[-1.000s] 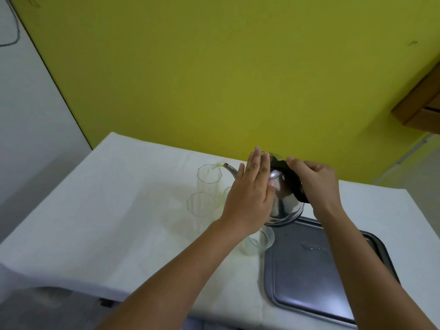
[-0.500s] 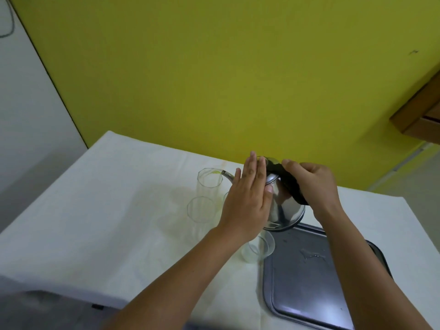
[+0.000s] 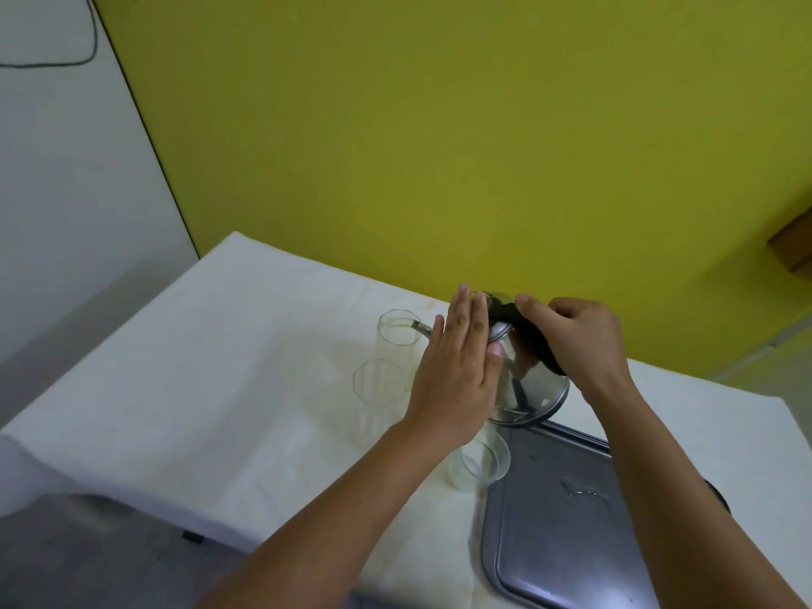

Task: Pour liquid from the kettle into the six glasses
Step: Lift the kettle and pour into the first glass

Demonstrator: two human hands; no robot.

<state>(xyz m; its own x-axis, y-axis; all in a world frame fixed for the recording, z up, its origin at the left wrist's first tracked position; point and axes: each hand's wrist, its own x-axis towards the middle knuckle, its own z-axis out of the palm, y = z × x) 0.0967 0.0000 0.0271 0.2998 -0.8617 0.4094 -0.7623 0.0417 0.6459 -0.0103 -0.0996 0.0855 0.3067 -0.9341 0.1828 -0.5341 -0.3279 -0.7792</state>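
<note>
A plain domestic room here, looks like a home dining or kitchen corner. Bright yellow-green painted wall [image 3: 439, 147] straight ahead, meeting a white wall [image 3: 57, 169] on the left with a thin dark cable [image 3: 88, 46] looping across it. The bench [image 3: 197, 367] is draped in a creased white cloth, pushed up against the yellow wall. A steel serving tray [image 3: 567, 542] sits on it, and a wooden shelf edge [image 3: 795, 243] pokes in at the right.

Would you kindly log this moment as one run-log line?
step: pouring | right hand: grips kettle handle | left hand: flat on lid | spout: over far glass | tray: bare
</note>
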